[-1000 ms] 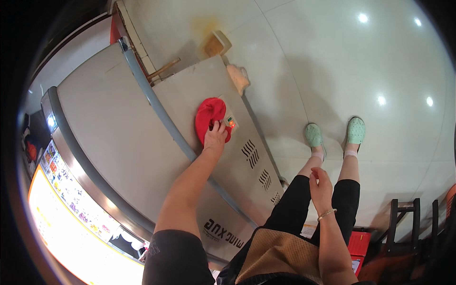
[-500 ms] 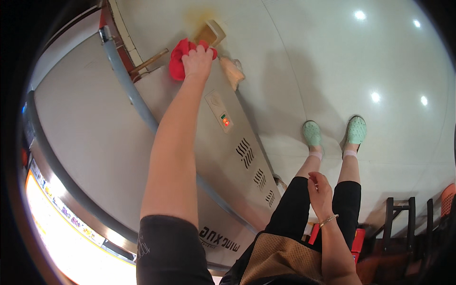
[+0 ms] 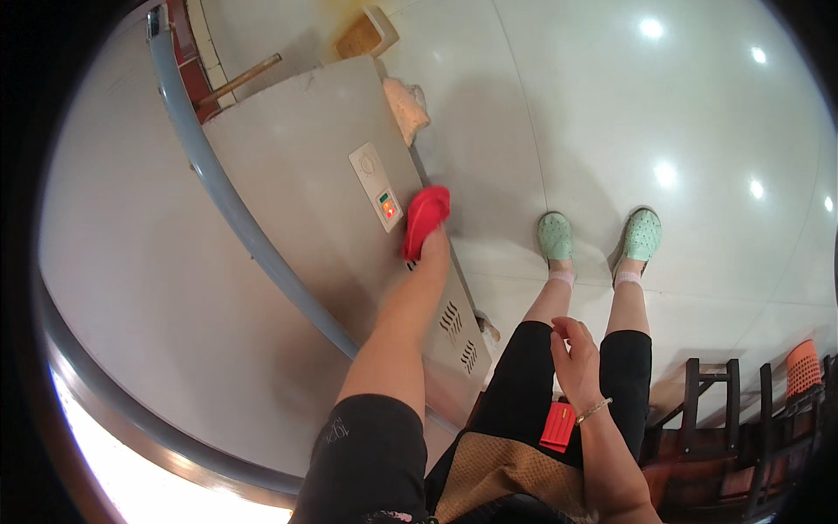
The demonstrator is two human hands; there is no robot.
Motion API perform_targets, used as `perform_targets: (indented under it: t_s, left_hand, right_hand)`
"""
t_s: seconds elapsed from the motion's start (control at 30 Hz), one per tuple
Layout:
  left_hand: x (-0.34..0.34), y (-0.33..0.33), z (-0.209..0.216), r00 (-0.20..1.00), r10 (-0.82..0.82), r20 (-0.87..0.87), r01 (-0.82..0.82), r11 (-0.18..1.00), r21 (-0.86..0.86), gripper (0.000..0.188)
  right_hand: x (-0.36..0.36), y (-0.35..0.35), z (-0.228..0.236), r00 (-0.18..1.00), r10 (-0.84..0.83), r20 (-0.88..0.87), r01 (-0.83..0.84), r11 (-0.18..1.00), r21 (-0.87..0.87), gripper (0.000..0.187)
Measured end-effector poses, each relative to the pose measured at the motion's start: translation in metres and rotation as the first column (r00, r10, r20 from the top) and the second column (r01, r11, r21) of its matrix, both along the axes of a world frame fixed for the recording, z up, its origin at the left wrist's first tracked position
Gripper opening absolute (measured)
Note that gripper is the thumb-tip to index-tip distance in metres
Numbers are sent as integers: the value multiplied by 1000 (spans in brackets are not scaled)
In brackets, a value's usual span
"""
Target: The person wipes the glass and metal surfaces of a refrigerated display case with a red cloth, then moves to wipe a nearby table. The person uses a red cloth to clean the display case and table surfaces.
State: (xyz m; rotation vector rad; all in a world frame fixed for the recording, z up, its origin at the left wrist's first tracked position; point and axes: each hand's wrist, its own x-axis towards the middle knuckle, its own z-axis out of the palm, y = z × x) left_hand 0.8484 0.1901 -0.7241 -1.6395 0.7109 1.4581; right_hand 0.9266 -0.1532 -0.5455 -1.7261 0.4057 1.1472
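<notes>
My left hand [image 3: 435,240] presses a red cloth [image 3: 426,214] to the front panel of a grey metal appliance cabinet [image 3: 305,122], the fingers mostly covered by the cloth. It lies between a control plate [image 3: 375,186] with a knob and lit orange switch and the slotted vents [image 3: 450,320]. My right hand [image 3: 576,365], wearing a bracelet [image 3: 596,410], hangs in front of my thighs, its fingers loosely bent and apart, with nothing in it.
A grey curved rail [image 3: 231,210] runs along the cabinet. Past its far end are a tan tub [image 3: 362,37], a wooden stick [image 3: 244,79] and a peach-coloured bundle [image 3: 406,109]. Dark wooden stools [image 3: 731,410] and an orange basket [image 3: 803,367] stand at the right.
My left hand has brought the red cloth from the cabinet's far end down toward me along the front panel, below the control plate. My right hand stays nearly where it was.
</notes>
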Motion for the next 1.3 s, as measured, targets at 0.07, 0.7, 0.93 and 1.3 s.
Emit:
perform_targets:
  t_s: [0.07, 0.7, 0.93, 1.3]
  left_hand:
    - [-15, -48, 32, 990, -10, -141, 5, 999, -40, 49]
    - [88, 27, 133, 741, 374, 558, -332, 926, -180, 36]
    - [192, 7, 201, 699, 181, 691, -193, 979, -61, 24]
    - [-250, -105, 206, 648, 678, 347, -699, 710, -85, 25]
  right_hand:
    - [-10, -6, 0, 1000, 12, -16, -13, 999, -49, 18]
    - [-106, -38, -16, 997, -44, 66, 48, 997, -61, 17]
    - [-191, -119, -50, 971, 238, 32, -225, 947, -228, 17]
    - [-239, -145, -24, 958, 254, 136, -237, 963, -130, 16]
